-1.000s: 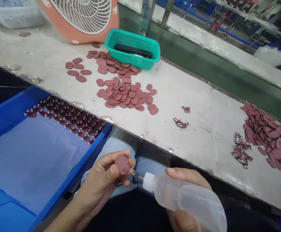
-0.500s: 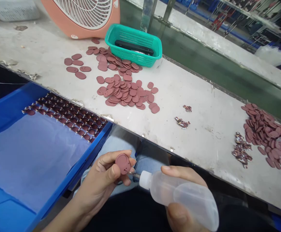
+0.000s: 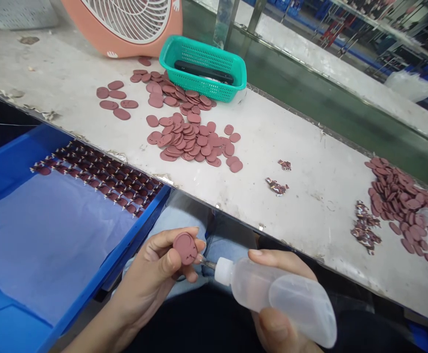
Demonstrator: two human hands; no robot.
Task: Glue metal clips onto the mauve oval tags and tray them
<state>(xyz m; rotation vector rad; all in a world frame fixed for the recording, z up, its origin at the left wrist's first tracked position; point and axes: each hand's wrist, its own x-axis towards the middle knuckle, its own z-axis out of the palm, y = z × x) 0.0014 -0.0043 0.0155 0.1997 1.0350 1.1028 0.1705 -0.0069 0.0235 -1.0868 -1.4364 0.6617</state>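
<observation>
Between the thumb and fingers of my left hand [image 3: 158,272] is a small reddish-brown oval disc [image 3: 185,248], its face with tiny holes turned up. My right hand [image 3: 283,294] is wrapped round a translucent squeeze bottle [image 3: 251,284] with a white cap and a thin metal nozzle tip [image 3: 207,264]. The nozzle points left at the disc's lower right edge; whether it touches I cannot tell. Both hands are above my lap, in front of the table edge. Similar loose discs [image 3: 188,139] lie heaped on the table.
A blue tray [image 3: 70,314] at left holds rows of assembled pieces [image 3: 107,179] on a sheet. On the table [image 3: 258,132] stand a green basket [image 3: 202,61] with a black object and an orange fan [image 3: 125,29]. Small dark patterned parts [image 3: 365,228] lie beside another disc heap [image 3: 398,193] at right.
The bottle has drawn slightly right, so its nozzle sits a bit farther from the disc's face. The disc has shifted slightly left and up in my left hand's grip.
</observation>
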